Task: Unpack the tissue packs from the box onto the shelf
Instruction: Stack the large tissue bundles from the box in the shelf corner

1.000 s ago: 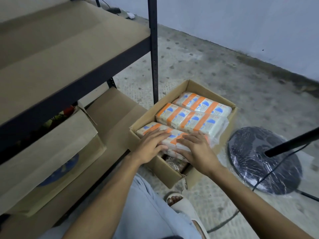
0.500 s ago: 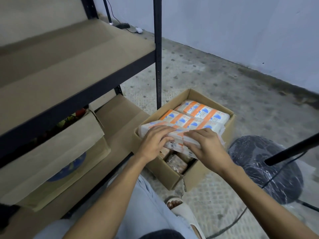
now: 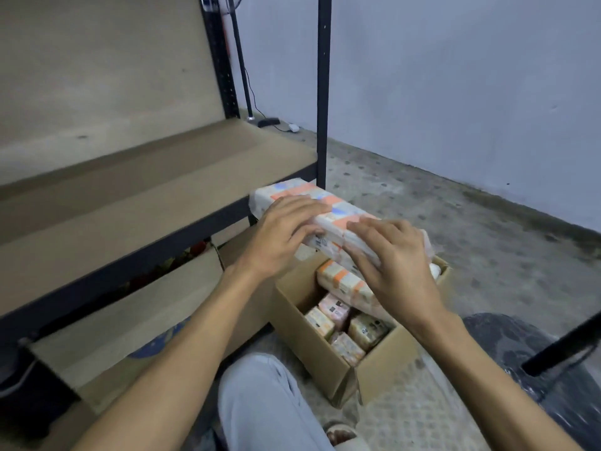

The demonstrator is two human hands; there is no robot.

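So we've got both hands on one tissue pack (image 3: 328,211), lifted clear above the box (image 3: 312,336) and right by the shelf (image 3: 156,177) edge. Our left hand (image 3: 279,236) lies flat on top, fingers curled over its near side; our right hand (image 3: 393,265) clamps the other end, fingers spread. More packs (image 3: 344,283) sit in the box below.

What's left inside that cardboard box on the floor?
In the box: another orange-banded tissue pack and, lower down, several small packets. The right hand and the lifted pack, held with the left hand, cover the far end.
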